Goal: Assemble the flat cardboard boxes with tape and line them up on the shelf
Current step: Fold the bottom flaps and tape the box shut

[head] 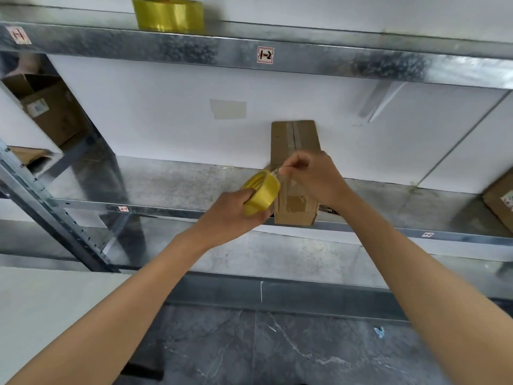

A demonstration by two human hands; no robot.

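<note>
Over the dark stone floor (277,351) we reach both bare forearms toward the galvanised shelf (180,187). Our left hand (233,215) grips the yellow tape roll (262,194), fingers curled round it, just before the near end of the box. Our right hand (313,179) is a little beyond, thumb and forefinger pinching the free end (277,171) of the tape, a short clear strip drawn off the roll; its other fingers are loosely curled.

Between and behind the hands, the narrow cardboard box (295,140) rests on the shelf. Its near end is at the front rim and its long axis runs straight away from us toward the white wall (166,120); a taped seam follows that axis along the face turned to us. We cannot tell whether it lies flat or leans on the wall.

We judge the box light and empty, stiff along its panels but easily dented at corners and flaps, so best held by its two long sides. The tape looks thin, sticky and apt to cling to itself, so it is best kept taut between roll and pinch.

Farther off, more boxes (50,109) stand at the far left and another box (499,198) at the right edge. Above, the upper shelf (333,62) bears a label (265,55) and a second roll (169,15) of yellow tape.
</note>
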